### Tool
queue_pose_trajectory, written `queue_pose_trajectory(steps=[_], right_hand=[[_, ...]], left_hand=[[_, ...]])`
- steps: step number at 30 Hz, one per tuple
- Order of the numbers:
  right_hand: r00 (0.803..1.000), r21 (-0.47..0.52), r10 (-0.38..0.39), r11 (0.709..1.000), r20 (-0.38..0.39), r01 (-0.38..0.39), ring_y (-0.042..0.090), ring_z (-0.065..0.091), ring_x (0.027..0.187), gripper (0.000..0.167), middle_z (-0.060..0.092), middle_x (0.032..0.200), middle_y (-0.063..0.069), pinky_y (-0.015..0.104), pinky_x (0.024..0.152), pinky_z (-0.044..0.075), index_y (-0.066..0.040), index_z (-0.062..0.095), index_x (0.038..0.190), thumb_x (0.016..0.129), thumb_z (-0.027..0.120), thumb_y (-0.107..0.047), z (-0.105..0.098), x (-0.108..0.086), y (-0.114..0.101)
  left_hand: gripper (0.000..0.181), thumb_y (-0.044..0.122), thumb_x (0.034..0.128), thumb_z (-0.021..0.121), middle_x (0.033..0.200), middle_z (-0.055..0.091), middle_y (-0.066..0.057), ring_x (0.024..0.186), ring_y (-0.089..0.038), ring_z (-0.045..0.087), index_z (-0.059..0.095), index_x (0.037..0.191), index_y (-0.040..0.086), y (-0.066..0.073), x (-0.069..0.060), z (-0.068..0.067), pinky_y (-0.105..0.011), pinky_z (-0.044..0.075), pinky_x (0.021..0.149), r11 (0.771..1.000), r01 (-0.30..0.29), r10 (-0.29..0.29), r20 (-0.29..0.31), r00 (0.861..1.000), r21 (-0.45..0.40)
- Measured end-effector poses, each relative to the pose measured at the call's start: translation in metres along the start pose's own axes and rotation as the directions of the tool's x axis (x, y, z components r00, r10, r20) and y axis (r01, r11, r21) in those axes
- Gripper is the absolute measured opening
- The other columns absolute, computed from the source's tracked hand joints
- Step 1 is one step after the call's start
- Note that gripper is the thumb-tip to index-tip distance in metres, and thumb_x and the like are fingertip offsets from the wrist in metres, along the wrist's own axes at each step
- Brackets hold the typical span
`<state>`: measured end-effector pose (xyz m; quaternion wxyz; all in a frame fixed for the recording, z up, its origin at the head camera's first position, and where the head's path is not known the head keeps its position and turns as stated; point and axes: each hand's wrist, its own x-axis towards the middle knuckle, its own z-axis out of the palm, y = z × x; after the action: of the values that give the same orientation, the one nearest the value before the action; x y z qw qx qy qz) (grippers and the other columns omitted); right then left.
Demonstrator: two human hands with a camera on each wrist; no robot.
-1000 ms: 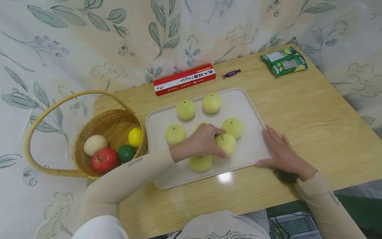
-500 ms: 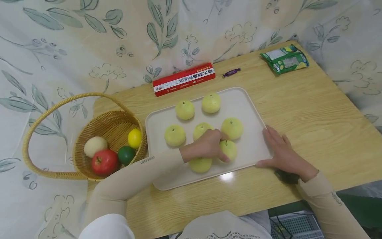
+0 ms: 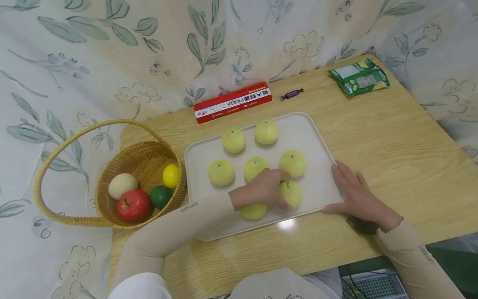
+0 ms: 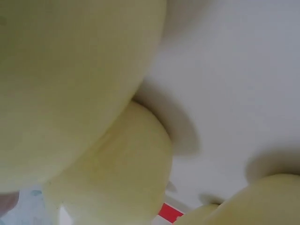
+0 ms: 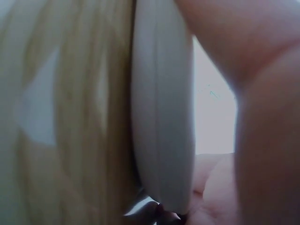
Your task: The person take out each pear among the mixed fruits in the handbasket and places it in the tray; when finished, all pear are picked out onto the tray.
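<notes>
In the head view, my left hand (image 3: 266,189) grips a round yellow-green fruit (image 3: 292,195) in the near right part of the pale tray (image 3: 325,182), thumb on the near side and index finger on the far side. Several like fruits lie on the tray, among them one just beyond the held fruit (image 3: 293,163) and one partly under the hand (image 3: 254,211). The left wrist view shows a large fruit surface (image 4: 70,84) close up. My right hand (image 3: 360,199) rests against the tray's near right corner, fingers along its right edge and thumb at the front edge.
A wicker basket (image 3: 106,166) at the left holds a red fruit (image 3: 134,205), a yellow one, a dark green one and a cream egg-shaped thing. At the back lie a red pasta box (image 3: 233,101), a purple wrapped candy (image 3: 292,94) and a green snack packet (image 3: 359,77).
My left hand has moved the held fruit a little right and toward me, and it now sits lower on the tray. The middle fruit is more exposed. My right hand stays at the corner.
</notes>
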<state>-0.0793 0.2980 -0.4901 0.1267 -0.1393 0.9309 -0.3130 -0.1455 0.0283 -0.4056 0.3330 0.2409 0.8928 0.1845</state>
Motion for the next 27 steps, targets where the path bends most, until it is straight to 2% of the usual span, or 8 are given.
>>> queue_pose_trajectory(steps=[7, 8, 11, 14, 18, 20, 23, 27], right_hand=[[0.998, 0.062, -0.058, 0.997, 0.035, 0.055, 0.042, 0.004, 0.146, 0.112, 0.002, 0.159, 0.023, 0.066, 0.111, -0.007, -0.010, 0.010, 0.155, 0.074, 0.081, -0.041, -0.004, 0.000, 0.008], [0.996, 0.066, -0.072, 0.995, 0.047, 0.069, 0.043, 0.004, 0.146, 0.109, 0.003, 0.159, 0.024, 0.067, 0.111, -0.005, -0.013, 0.010, 0.155, 0.076, 0.080, -0.039, -0.007, 0.000, 0.010], [0.991, 0.066, -0.096, 0.994, 0.095, 0.090, 0.047, 0.006, 0.145, 0.105, 0.003, 0.158, 0.027, 0.069, 0.109, 0.005, -0.015, 0.009, 0.156, 0.079, 0.078, -0.035, -0.020, 0.001, 0.014], [0.982, 0.041, -0.081, 0.996, 0.172, 0.075, 0.052, 0.009, 0.142, 0.103, -0.001, 0.158, 0.029, 0.071, 0.106, 0.017, -0.013, 0.005, 0.156, 0.083, 0.074, -0.036, -0.039, 0.007, 0.013], [0.968, -0.047, -0.006, 0.999, 0.252, 0.019, 0.056, 0.015, 0.139, 0.098, -0.006, 0.158, 0.028, 0.070, 0.101, 0.028, -0.014, 0.003, 0.156, 0.087, 0.067, -0.043, -0.071, 0.025, 0.006], [0.966, -0.107, 0.027, 0.994, 0.258, 0.001, 0.058, 0.020, 0.136, 0.096, -0.007, 0.158, 0.026, 0.071, 0.100, 0.030, -0.016, 0.004, 0.156, 0.088, 0.066, -0.044, -0.091, 0.035, 0.002], [0.962, -0.211, 0.056, 0.977, 0.266, 0.002, 0.061, 0.027, 0.130, 0.093, -0.010, 0.159, 0.025, 0.072, 0.097, 0.032, -0.019, 0.003, 0.156, 0.090, 0.063, -0.045, -0.130, 0.057, -0.005], [0.960, -0.367, 0.056, 0.929, 0.276, 0.052, 0.061, 0.020, 0.133, 0.087, -0.012, 0.157, 0.027, 0.074, 0.100, 0.023, -0.014, 0.001, 0.156, 0.095, 0.053, -0.050, -0.183, 0.101, -0.027]], left_hand=[[0.090, 0.046, 0.0654, 0.086, 0.137, 0.057, -0.005, 0.126, -0.018, 0.053, 0.048, 0.141, 0.014, -0.003, -0.014, -0.018, -0.026, 0.045, 0.099, 0.998, -0.047, 0.045, 0.062, 0.997, 0.034], [0.091, 0.047, 0.0663, 0.085, 0.137, 0.057, -0.006, 0.120, -0.017, 0.055, 0.048, 0.142, 0.014, -0.005, -0.018, -0.023, -0.025, 0.046, 0.096, 0.998, -0.053, 0.051, 0.075, 0.996, 0.031], [0.092, 0.047, 0.0675, 0.084, 0.139, 0.055, -0.003, 0.099, -0.013, 0.054, 0.045, 0.144, 0.015, -0.010, -0.028, -0.039, -0.025, 0.047, 0.083, 0.998, -0.060, 0.061, 0.095, 0.994, -0.013], [0.088, 0.048, 0.0712, 0.081, 0.144, 0.050, 0.002, 0.105, -0.011, 0.054, 0.043, 0.145, 0.018, -0.012, -0.038, -0.060, -0.027, 0.048, 0.089, 0.993, -0.047, 0.057, 0.093, 0.994, -0.104], [0.075, 0.051, 0.0801, 0.072, 0.147, 0.046, 0.008, 0.134, -0.014, 0.045, 0.045, 0.144, 0.022, -0.019, -0.050, -0.102, -0.035, 0.041, 0.107, 0.988, -0.033, 0.031, -0.018, 0.999, -0.150], [0.070, 0.051, 0.0833, 0.069, 0.146, 0.047, 0.005, 0.133, -0.016, 0.047, 0.046, 0.143, 0.021, -0.025, -0.050, -0.125, -0.036, 0.042, 0.107, 0.993, -0.021, 0.010, -0.101, 0.995, -0.113], [0.068, 0.051, 0.0864, 0.065, 0.146, 0.049, 0.002, 0.133, -0.019, 0.045, 0.046, 0.143, 0.019, -0.037, -0.038, -0.161, -0.037, 0.039, 0.109, 0.998, 0.053, -0.056, -0.207, 0.977, -0.018], [0.064, 0.047, 0.0917, 0.059, 0.149, 0.044, 0.000, 0.138, -0.020, 0.038, 0.042, 0.146, 0.016, -0.043, -0.016, -0.206, -0.037, 0.034, 0.113, 0.975, 0.202, -0.160, -0.332, 0.930, 0.096]])
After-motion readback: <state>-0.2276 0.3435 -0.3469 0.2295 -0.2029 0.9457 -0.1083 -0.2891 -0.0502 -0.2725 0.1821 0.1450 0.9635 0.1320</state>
